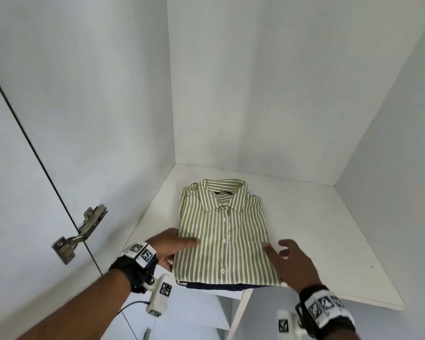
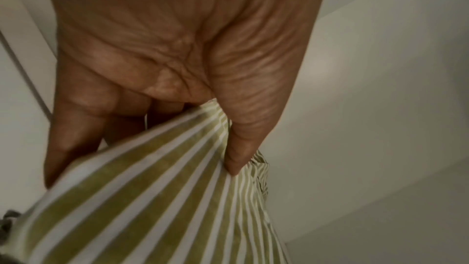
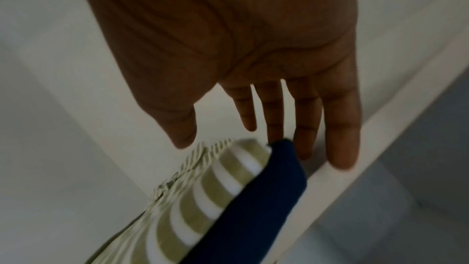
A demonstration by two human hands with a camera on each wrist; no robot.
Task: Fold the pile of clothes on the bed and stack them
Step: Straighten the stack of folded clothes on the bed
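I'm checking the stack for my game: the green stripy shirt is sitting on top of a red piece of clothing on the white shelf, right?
Not red. The clothing under the green striped shirt is dark blue; the right wrist view shows it best. The rest is right: both lie on the white shelf.

Most of the dark blue garment (image 1: 215, 286) is covered by the folded striped shirt (image 1: 221, 231); only a thin strip is seen at the shelf (image 1: 329, 241) front, so its kind cannot be told. The fingers (image 2: 76, 127) of the left hand (image 1: 172, 246) are hidden under the shirt's edge in the head view. Both wrist views are blurred, and the palms are cut off by the top edges.
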